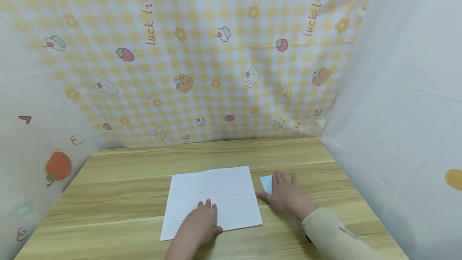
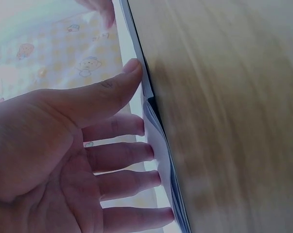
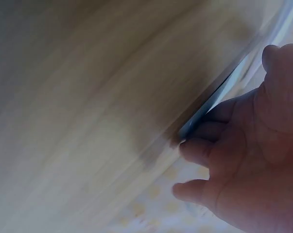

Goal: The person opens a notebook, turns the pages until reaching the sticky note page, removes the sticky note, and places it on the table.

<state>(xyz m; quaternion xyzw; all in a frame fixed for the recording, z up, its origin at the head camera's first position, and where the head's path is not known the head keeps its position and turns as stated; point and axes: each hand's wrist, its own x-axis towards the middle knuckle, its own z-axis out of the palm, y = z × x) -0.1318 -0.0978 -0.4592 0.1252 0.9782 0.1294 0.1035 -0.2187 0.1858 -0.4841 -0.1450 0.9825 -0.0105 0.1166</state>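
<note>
An open lined notebook (image 1: 231, 196) lies flat on the wooden table, its two white ruled pages facing up. My left hand (image 1: 203, 220) rests on it near the lower middle, fingers straight, fingertips on the pages in the left wrist view and thumb at the near edge. To the right of the notebook lies a small light-blue piece of paper (image 1: 266, 183), partly hidden under my right hand (image 1: 288, 193). The fingers of that hand are stretched over the paper and the thumb is spread toward the notebook. In the right wrist view, the blue paper (image 3: 199, 119) shows as a thin strip beside the fingertips.
The wooden table (image 1: 119, 200) extends around the notebook on all sides. A yellow checked cloth (image 1: 202, 63) with cartoon prints hangs behind its far edge. White sheets (image 1: 404, 91) stand along the left and right sides.
</note>
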